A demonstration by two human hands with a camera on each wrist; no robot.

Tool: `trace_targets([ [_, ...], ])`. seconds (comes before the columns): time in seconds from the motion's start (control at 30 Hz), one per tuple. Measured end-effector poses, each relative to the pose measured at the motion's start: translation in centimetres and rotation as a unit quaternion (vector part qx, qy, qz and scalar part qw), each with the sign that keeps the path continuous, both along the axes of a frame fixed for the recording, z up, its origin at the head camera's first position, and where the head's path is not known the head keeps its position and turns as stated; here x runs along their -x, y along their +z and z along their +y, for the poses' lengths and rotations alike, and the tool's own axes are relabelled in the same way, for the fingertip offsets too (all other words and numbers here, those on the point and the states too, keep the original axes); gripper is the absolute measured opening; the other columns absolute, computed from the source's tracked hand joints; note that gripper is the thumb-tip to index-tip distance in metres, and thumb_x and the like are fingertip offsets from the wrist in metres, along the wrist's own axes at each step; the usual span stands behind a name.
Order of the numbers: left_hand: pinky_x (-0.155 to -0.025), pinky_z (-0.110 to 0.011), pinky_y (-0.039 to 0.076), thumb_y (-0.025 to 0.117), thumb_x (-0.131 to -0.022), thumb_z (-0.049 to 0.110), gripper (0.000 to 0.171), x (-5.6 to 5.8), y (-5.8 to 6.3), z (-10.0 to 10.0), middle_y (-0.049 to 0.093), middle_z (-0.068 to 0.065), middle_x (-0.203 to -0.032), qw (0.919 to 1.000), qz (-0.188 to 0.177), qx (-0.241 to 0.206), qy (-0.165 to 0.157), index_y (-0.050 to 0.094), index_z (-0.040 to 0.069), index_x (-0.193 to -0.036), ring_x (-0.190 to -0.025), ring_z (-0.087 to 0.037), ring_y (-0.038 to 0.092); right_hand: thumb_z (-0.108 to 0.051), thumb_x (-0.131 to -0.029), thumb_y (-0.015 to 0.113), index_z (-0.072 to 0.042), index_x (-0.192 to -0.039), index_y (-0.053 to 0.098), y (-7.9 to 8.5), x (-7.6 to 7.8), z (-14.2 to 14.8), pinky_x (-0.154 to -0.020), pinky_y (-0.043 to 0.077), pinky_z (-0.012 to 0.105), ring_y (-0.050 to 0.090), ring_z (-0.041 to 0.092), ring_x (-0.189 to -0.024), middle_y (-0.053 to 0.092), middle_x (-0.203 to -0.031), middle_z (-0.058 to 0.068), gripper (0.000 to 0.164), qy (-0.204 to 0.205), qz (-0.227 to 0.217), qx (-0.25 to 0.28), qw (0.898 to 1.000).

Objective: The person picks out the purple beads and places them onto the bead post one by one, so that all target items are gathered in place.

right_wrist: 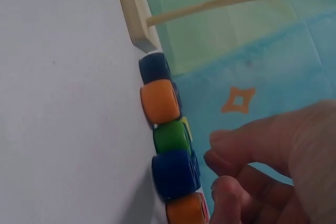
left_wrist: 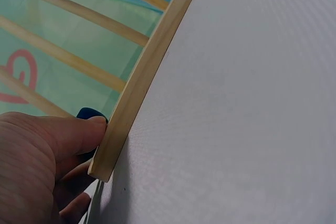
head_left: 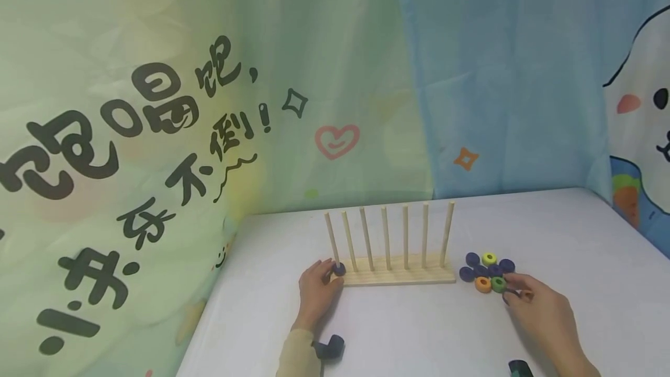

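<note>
A wooden base (head_left: 398, 276) carries several upright pegs. At its left end my left hand (head_left: 316, 292) pinches a dark blue bead (head_left: 340, 270) low on the leftmost peg (head_left: 331, 237). In the left wrist view, the thumb overlaps most of that blue bead (left_wrist: 90, 113), right by the edge of the base (left_wrist: 131, 93). My right hand (head_left: 544, 310) hovers over the near right side of a bead cluster, fingers loosely bent and nothing between them. Closest to its fingertips are a green bead (right_wrist: 172, 137), a blue bead (right_wrist: 176, 174) and an orange bead (right_wrist: 186, 209).
More beads lie in the cluster right of the base, among them a yellow bead (head_left: 489, 258), an orange bead (head_left: 483, 284) and several dark blue beads (head_left: 467, 274). All stand on a white tabletop (head_left: 408, 330). A printed curtain (head_left: 335, 74) hangs behind the table.
</note>
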State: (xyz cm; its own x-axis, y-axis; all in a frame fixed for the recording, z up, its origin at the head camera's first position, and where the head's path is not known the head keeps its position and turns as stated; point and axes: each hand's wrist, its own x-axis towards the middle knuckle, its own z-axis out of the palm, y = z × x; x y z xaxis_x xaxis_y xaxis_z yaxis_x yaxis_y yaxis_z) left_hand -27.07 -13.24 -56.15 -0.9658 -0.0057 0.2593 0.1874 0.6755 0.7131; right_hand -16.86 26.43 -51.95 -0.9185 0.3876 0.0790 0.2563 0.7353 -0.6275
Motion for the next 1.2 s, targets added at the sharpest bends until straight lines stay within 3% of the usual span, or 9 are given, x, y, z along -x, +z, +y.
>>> trace_targets([
  [0.23, -0.112, -0.060, 0.025, 0.075, -0.081, 0.020, 0.042, -0.10, 0.21, 0.02, 0.064, -0.009, -0.129, 0.9998, -0.016, -0.007, 0.005, 0.068, 0.009, -0.121, -0.130, -0.035, 0.047, -0.004, -0.083, 0.068, 0.003, -0.121, 0.061, 0.01, 0.32, 0.36, -0.080, 0.048, 0.061, 0.058, 0.049, -0.104, 0.063, -0.114, 0.031, 0.039, -0.002, -0.032, -0.016, 0.999],
  [0.87, -0.111, -0.061, 0.026, 0.075, -0.080, 0.019, 0.041, -0.28, -0.42, -0.06, 0.065, -0.010, -0.127, 1.0000, -0.002, -0.004, -0.001, 0.068, 0.009, -0.119, -0.128, -0.036, 0.049, -0.002, -0.083, 0.070, 0.005, -0.121, 0.060, -0.83, 0.42, 0.37, -0.078, 0.050, 0.056, 0.058, 0.047, -0.100, 0.063, -0.108, 0.029, 0.041, 0.003, -0.070, -0.022, 0.997],
  [1.2, -0.111, -0.060, 0.026, 0.074, -0.080, 0.019, 0.040, -0.24, -0.23, -0.03, 0.065, -0.011, -0.126, 0.9999, 0.011, -0.005, -0.009, 0.068, 0.007, -0.118, -0.128, -0.035, 0.049, -0.023, -0.080, 0.080, 0.005, -0.120, 0.062, -0.60, 0.54, -0.21, -0.085, 0.046, 0.064, 0.054, 0.050, -0.106, 0.065, -0.113, 0.026, 0.052, 0.056, -0.115, -0.010, 0.992],
])
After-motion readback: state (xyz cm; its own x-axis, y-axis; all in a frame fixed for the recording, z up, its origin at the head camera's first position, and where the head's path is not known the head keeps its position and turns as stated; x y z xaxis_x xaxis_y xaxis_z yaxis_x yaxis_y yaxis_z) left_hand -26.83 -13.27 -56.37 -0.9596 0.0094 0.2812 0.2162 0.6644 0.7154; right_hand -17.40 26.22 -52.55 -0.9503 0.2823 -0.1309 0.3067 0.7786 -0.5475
